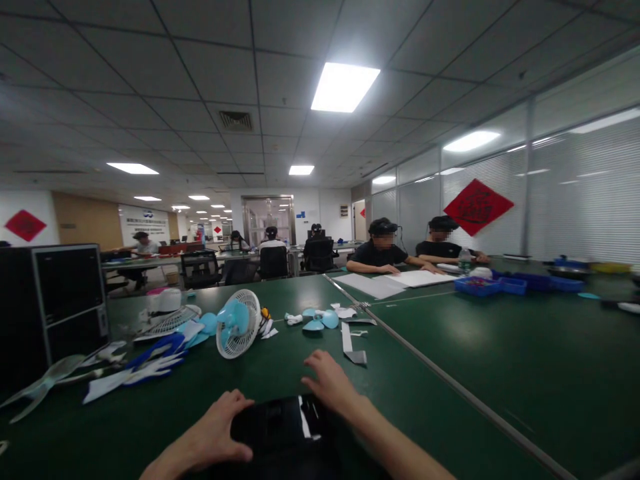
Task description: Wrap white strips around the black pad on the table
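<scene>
A black, partly glossy, box-like object (pixel 280 427) lies on the green table in front of me; its exact kind does not show, and its near part fades into the dark bottom of the view. My left hand (pixel 217 427) grips its left side, thumb at the near side and fingers at the far corner. By the far right corner, my right hand (pixel 330 383) has its fingers apart and holds nothing. Beyond them stands a small fan (pixel 239 325) with a white grille and light-blue blades. Loose blue fan blades (pixel 320 320) lie to its right.
Blue-and-white gloves (pixel 155 363) and a detached grille (pixel 170 321) lie left, beside a black cabinet (pixel 70 293). Paper strips (pixel 350 343) lie ahead. A metal seam (pixel 430 363) crosses the table. Blue trays (pixel 477 285) and two seated people are at the far right.
</scene>
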The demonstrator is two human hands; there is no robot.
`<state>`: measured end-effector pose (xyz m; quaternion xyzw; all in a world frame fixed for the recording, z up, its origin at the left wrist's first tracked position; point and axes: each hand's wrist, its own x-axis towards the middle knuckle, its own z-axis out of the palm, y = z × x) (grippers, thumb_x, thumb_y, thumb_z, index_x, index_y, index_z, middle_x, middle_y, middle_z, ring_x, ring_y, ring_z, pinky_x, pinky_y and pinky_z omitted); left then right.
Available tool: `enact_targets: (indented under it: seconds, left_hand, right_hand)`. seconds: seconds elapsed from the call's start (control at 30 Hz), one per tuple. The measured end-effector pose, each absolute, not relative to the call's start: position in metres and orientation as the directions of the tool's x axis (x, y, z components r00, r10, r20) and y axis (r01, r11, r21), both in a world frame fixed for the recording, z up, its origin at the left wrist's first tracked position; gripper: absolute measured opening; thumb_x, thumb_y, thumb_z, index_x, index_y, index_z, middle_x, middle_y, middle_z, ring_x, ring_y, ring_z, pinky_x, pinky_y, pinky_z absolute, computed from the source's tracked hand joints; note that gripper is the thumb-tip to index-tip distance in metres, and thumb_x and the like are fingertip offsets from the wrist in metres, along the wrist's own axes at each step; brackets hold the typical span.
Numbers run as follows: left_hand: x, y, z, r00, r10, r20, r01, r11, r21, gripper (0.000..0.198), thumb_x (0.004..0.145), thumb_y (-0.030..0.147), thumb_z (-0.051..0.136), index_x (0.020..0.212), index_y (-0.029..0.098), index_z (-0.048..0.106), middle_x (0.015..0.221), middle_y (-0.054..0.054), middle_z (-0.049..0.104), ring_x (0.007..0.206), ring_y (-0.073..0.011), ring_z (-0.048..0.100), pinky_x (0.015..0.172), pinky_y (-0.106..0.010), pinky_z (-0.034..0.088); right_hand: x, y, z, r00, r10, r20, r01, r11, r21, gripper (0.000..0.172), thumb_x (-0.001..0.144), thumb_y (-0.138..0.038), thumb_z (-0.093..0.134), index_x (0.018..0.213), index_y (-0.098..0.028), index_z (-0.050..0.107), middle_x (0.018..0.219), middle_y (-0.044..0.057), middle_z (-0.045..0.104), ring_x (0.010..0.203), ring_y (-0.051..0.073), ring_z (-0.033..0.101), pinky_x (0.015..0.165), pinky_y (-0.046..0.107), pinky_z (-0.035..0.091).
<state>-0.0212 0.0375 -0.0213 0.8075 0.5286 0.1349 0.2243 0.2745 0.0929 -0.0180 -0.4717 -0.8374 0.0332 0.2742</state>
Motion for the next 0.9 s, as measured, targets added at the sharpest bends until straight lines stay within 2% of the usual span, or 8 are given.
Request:
enact_targets:
  seconds: [0.07, 0.13, 0.3, 0.47, 0.67, 0.77, 0.9]
  left_hand:
    - [-0.023, 0.038, -0.023, 0.412, 0.911, -0.027, 0.781, -0.338, 0.526, 0.087, 0.056, 0.064, 0.071, 0.130, 0.023, 0.050, 0.129, -0.011, 0.047, 0.120, -0.0322, 0.041, 0.106, -0.044, 0.030]
    - [-0.025, 0.038, -0.023, 0.420, 0.907, -0.034, 0.771, -0.337, 0.541, 0.089, 0.055, 0.064, 0.071, 0.131, 0.023, 0.049, 0.130, -0.011, 0.045, 0.122, -0.0329, 0.040, 0.107, -0.044, 0.029]
    - [-0.021, 0.035, -0.018, 0.394, 0.918, -0.043, 0.792, -0.316, 0.522, 0.090, 0.051, 0.063, 0.073, 0.129, 0.023, 0.052, 0.129, -0.011, 0.047, 0.124, -0.0357, 0.038, 0.107, -0.045, 0.028]
    - [-0.018, 0.033, -0.015, 0.377, 0.925, -0.052, 0.787, -0.290, 0.545, 0.087, 0.053, 0.063, 0.072, 0.128, 0.023, 0.052, 0.127, -0.010, 0.047, 0.119, -0.0325, 0.042, 0.102, -0.042, 0.035]
    - [-0.022, 0.039, -0.024, 0.384, 0.923, -0.026, 0.768, -0.304, 0.563, 0.088, 0.054, 0.061, 0.072, 0.129, 0.022, 0.051, 0.127, -0.011, 0.047, 0.116, -0.0321, 0.044, 0.101, -0.043, 0.036]
    - [-0.022, 0.039, -0.023, 0.386, 0.922, -0.023, 0.766, -0.307, 0.565, 0.087, 0.055, 0.061, 0.072, 0.129, 0.023, 0.051, 0.127, -0.010, 0.047, 0.116, -0.0313, 0.045, 0.101, -0.042, 0.037]
    - [-0.019, 0.036, -0.019, 0.383, 0.924, -0.012, 0.778, -0.316, 0.544, 0.087, 0.054, 0.062, 0.072, 0.129, 0.022, 0.051, 0.125, -0.010, 0.048, 0.115, -0.0305, 0.045, 0.101, -0.041, 0.037]
  right_hand:
    - [0.297, 0.110, -0.015, -0.238, 0.872, 0.429, 0.890, 0.372, -0.264, 0.029, 0.081, -0.026, 0.060, 0.109, -0.017, 0.063, 0.111, 0.009, 0.059, 0.108, 0.022, 0.053, 0.094, 0.029, 0.040]
    - [0.319, 0.125, -0.015, -0.132, 0.899, 0.417, 0.936, 0.252, -0.247, 0.027, 0.081, -0.022, 0.060, 0.106, -0.013, 0.063, 0.112, 0.013, 0.059, 0.108, 0.024, 0.054, 0.093, 0.031, 0.041]
    - [0.349, 0.145, -0.026, -0.004, 0.925, 0.381, 0.967, 0.101, -0.236, 0.027, 0.079, -0.025, 0.063, 0.102, -0.010, 0.063, 0.111, 0.018, 0.059, 0.102, 0.027, 0.058, 0.087, 0.033, 0.044]
    - [0.355, 0.153, -0.036, 0.065, 0.936, 0.345, 0.974, 0.015, -0.224, 0.025, 0.083, -0.029, 0.058, 0.100, -0.010, 0.064, 0.106, 0.017, 0.063, 0.094, 0.026, 0.063, 0.078, 0.031, 0.046]
    - [0.369, 0.152, -0.022, 0.127, 0.923, 0.362, 0.968, -0.035, -0.250, 0.021, 0.084, -0.014, 0.046, 0.088, -0.012, 0.066, 0.094, 0.016, 0.068, 0.082, 0.024, 0.067, 0.067, 0.029, 0.044]
    - [0.388, 0.143, -0.003, 0.208, 0.884, 0.418, 0.954, -0.089, -0.287, 0.025, 0.084, -0.014, 0.039, 0.083, -0.013, 0.065, 0.088, 0.015, 0.069, 0.077, 0.024, 0.066, 0.063, 0.030, 0.042]
    - [0.404, 0.124, 0.022, 0.284, 0.788, 0.546, 0.936, -0.103, -0.337, 0.032, 0.090, -0.023, 0.031, 0.093, -0.014, 0.062, 0.096, 0.014, 0.067, 0.081, 0.023, 0.063, 0.066, 0.030, 0.040]
